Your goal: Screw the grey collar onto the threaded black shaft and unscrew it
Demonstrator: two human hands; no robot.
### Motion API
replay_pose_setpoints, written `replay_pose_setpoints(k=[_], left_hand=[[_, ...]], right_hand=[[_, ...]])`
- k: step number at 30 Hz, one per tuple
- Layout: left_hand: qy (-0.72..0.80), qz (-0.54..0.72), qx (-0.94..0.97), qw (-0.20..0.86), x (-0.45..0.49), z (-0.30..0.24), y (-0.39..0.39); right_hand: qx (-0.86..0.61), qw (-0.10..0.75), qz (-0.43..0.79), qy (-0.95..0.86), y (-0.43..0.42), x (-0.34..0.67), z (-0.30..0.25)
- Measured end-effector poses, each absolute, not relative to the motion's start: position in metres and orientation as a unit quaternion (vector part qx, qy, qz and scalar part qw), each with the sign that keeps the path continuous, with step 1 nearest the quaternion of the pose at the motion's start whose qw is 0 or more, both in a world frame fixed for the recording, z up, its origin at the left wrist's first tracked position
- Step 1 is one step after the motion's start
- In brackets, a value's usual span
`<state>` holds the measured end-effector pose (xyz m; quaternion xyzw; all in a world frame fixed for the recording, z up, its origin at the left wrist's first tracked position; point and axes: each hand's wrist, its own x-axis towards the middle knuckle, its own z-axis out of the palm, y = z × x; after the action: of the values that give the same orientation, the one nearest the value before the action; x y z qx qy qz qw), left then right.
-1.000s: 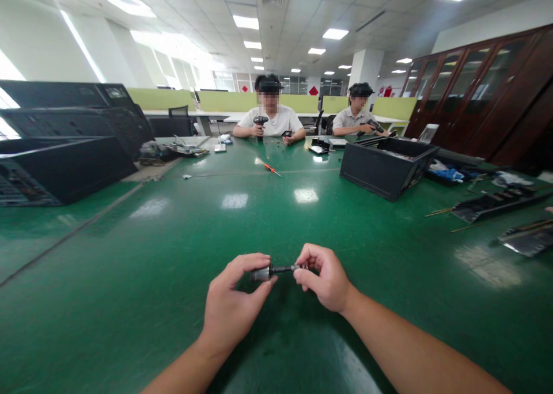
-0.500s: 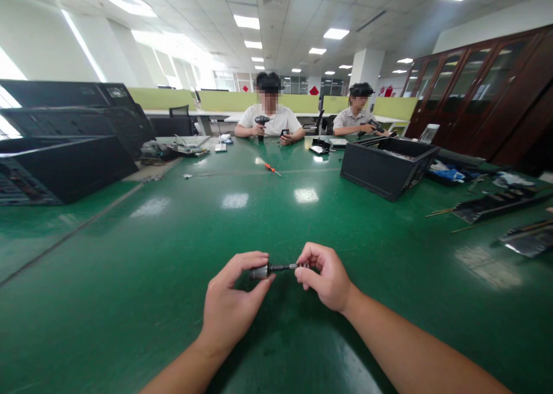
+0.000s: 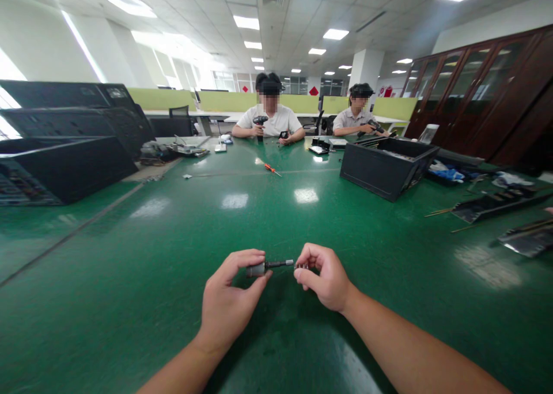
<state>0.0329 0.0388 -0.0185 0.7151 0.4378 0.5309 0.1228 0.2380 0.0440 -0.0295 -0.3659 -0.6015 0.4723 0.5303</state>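
Note:
My left hand [image 3: 228, 302] pinches the grey cylindrical end of a small metal tool [image 3: 268, 265] with a thin dark shaft that points right. My right hand [image 3: 325, 276] is closed in a pinch on a tiny metal part [image 3: 301, 265] right at the shaft's tip. A narrow gap shows between the shaft tip and that part. Both hands hover just above the green table [image 3: 173, 256], close to me.
Two people sit at the far side, each holding a black power tool. A black case [image 3: 384, 165] lies at the right, stacked black cases [image 3: 64, 146] at the left. A red screwdriver [image 3: 272, 169] lies mid-table. Flat metal panels [image 3: 501, 204] lie at the far right.
My left hand has drawn the tool slightly left, so a small gap has opened between its shaft tip and the part in my right hand.

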Motion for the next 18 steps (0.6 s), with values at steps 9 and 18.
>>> replay_pose_setpoints(k=[9, 18], left_hand=[[0.523, 0.518, 0.660, 0.150, 0.025, -0.019, 0.044], [0.543, 0.550, 0.535, 0.341, 0.009, 0.003, 0.056]], right_hand=[[-0.359, 0.661, 0.537, -0.381, 0.064, 0.246, -0.033], [-0.375, 0.636, 0.568, -0.363, 0.070, 0.243, -0.036]])
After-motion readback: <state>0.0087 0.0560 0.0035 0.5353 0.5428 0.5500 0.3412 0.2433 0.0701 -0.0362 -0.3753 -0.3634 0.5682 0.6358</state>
